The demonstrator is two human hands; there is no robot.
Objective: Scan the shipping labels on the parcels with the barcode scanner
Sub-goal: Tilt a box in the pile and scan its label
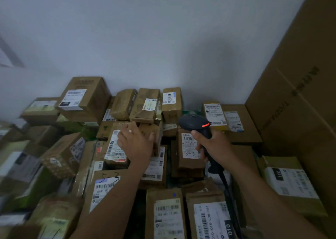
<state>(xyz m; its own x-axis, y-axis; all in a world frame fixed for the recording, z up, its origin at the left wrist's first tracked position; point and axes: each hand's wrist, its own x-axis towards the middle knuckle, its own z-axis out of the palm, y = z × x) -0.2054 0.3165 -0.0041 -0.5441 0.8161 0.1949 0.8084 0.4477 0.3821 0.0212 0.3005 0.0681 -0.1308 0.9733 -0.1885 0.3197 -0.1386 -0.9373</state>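
A heap of brown cardboard parcels with white shipping labels fills the lower view. My right hand [213, 146] grips the handle of a black barcode scanner [195, 123], whose red light glows; its head points away over the pile and its cable [228, 189] trails down toward me. My left hand [136, 142] lies with fingers spread over a tilted parcel [145, 127], partly covering that parcel's barcode label [113, 147]. Just right of it stands a parcel marked "3-3" [190, 153].
A tall cardboard box [300, 93] rises at the right. A pale wall [145, 38] closes the back. More labelled parcels [83, 97] are stacked at the back left and at the front [167, 217]. Green packets show between boxes at the left.
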